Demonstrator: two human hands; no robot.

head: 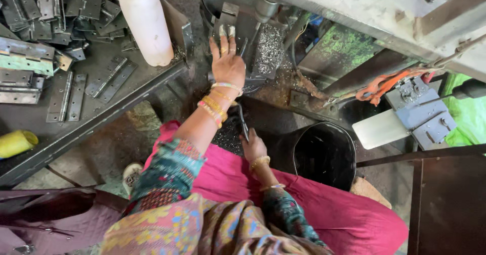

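Observation:
My left hand (228,65) reaches forward with its fingers together and flat on a grey metal fixture (238,19) of the machine. Two fingertips are wrapped in pale tape, and bangles ring the wrist. Metal shavings (268,45) are heaped just right of the hand. My right hand (253,146) rests low by my pink-clad lap and grips a thin dark metal strip (243,123) that points up toward the left wrist. Dark shavings lie under that hand.
A dark metal tray (101,108) at the left holds several flat hinges (109,77) and a white plastic bottle (147,22). A yellow roll (15,143) lies at its near end. A black bucket (324,153) stands right of my lap, with a white block (379,128) beyond it.

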